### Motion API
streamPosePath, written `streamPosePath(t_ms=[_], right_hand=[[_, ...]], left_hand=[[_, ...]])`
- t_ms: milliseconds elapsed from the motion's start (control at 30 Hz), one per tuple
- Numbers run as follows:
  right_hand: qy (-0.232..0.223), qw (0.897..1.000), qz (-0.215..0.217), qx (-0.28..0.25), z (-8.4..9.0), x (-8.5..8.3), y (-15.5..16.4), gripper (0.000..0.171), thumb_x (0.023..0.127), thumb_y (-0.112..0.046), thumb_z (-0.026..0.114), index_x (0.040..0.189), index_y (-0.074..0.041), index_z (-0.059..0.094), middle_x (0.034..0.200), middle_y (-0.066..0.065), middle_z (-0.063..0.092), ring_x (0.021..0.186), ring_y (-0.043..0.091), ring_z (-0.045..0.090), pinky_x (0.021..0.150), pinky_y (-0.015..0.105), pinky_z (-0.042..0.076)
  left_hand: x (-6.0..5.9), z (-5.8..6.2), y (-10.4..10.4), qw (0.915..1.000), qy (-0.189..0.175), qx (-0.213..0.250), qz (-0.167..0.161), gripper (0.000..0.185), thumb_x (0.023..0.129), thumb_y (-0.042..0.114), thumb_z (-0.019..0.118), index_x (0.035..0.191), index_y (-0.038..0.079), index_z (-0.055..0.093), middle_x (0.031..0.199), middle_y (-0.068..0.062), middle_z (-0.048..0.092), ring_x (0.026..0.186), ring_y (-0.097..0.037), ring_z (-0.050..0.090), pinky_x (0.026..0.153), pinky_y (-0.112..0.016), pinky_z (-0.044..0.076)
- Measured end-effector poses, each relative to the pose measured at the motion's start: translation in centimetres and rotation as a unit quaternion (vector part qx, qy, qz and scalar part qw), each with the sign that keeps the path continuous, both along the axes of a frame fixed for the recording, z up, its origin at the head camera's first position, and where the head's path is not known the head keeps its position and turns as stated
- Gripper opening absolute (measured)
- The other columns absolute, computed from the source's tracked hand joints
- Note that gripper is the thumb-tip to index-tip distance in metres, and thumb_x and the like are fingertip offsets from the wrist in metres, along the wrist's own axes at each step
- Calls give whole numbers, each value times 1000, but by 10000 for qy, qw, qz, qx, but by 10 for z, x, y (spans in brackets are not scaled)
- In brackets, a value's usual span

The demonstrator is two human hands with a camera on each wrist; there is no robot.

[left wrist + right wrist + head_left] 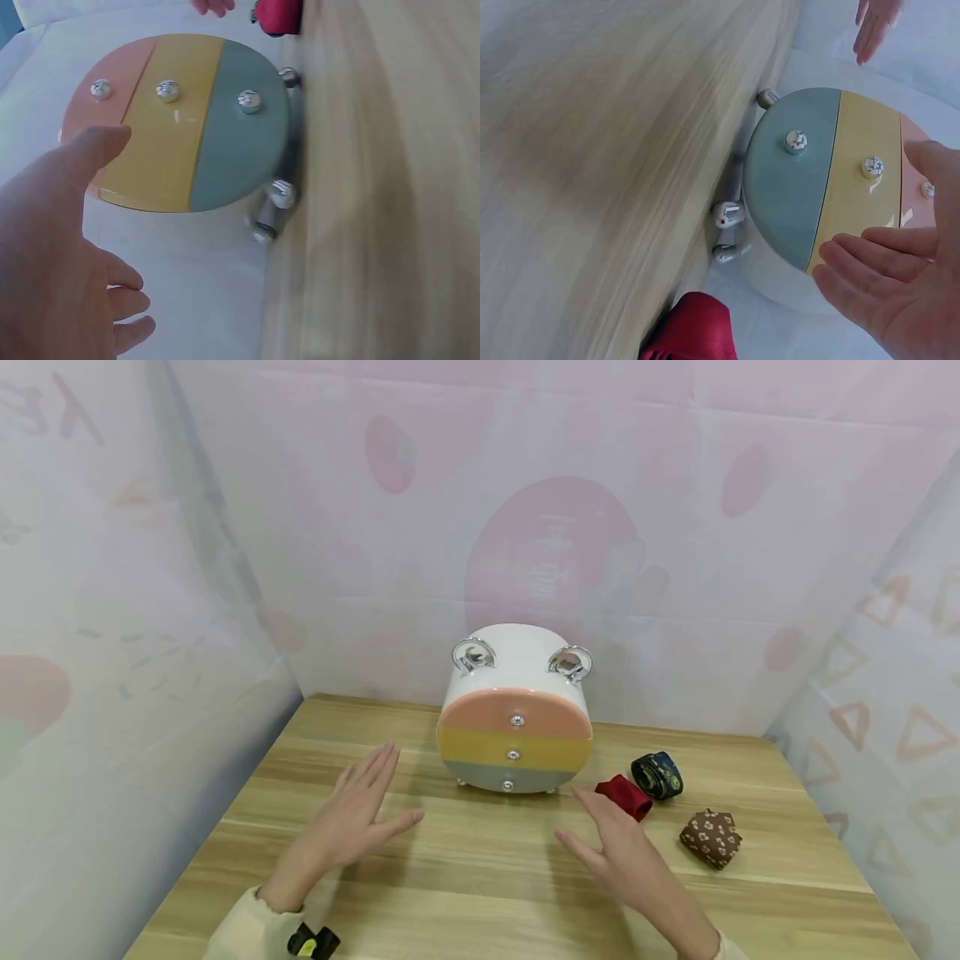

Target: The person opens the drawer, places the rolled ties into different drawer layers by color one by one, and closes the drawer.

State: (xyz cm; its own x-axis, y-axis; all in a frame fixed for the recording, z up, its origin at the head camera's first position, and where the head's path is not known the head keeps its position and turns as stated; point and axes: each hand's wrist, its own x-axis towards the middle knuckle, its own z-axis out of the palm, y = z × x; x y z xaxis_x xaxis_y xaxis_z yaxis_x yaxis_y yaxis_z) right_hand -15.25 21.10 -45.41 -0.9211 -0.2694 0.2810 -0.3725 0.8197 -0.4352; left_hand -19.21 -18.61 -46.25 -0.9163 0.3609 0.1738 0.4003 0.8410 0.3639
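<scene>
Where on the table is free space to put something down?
Free: bare wood left of the left hand, and the front strip between both hands. Crowded: right of the drawer box, where the right hand and three rolled cloths lie.

Staged recording booth, not a lived-in room: a wooden table boxed in on three sides by thin white sheeting printed with faded pink blobs and triangles. Against the back sheet, mid-table, stands a small white drawer box with peach, yellow and grey-green fronts. Just right of that box lie three rolled ties: red, dark patterned, brown flowered.
</scene>
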Motion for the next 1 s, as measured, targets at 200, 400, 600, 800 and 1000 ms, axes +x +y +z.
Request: streamPosePath(t_ms=[200, 400, 600, 800, 1000], right_hand=[[650, 9956, -96, -667, 10, -11, -14, 39, 93, -34, 83, 124, -14, 72, 117, 2, 78, 109, 20, 75, 89, 43, 67], [826, 9894, -90, -1191, 24, -22, -33, 32, 89, -29, 88, 113, -10, 76, 103, 4, 80, 97, 18, 78, 84, 38, 68], [887, 9794, -27, -1812, 30, -35, -48, 30, 88, -22, 89, 108, -3, 76, 97, 8, 80, 89, 20, 79, 82, 36, 69], [950, 9668, -314, -2353, 35, -48, -64, 25, 86, -23, 91, 98, -6, 76, 88, 4, 79, 80, 14, 76, 74, 30, 68], [1098, 9576, -506, -2614, 38, -59, -79, 23, 83, -21, 92, 91, -7, 75, 82, 1, 77, 72, 10, 74, 68, 21, 65]], left_hand=[[-18, 16, 7, 9953, -251, 915, -205, 100, 103, 65, 55, 170, 7, 10, 178, -14, 10, 165, -39, 15, 133, -65, 20], [-33, 29, 16, 9845, -461, 1658, -336, 95, 104, 55, 60, 170, 7, 13, 177, -17, 14, 164, -41, 17, 132, -66, 20], [-49, 33, 27, 9745, -570, 2139, -364, 96, 99, 59, 66, 171, 16, 19, 177, -11, 21, 163, -40, 23, 130, -68, 25], [-66, 27, 34, 9639, -503, 2600, -278, 96, 92, 51, 80, 168, 19, 30, 173, -14, 33, 159, -42, 32, 126, -69, 32], [-74, 16, 37, 9438, -502, 3258, -244, 91, 91, 36, 85, 165, 12, 37, 171, -13, 37, 159, -36, 33, 132, -57, 30]])
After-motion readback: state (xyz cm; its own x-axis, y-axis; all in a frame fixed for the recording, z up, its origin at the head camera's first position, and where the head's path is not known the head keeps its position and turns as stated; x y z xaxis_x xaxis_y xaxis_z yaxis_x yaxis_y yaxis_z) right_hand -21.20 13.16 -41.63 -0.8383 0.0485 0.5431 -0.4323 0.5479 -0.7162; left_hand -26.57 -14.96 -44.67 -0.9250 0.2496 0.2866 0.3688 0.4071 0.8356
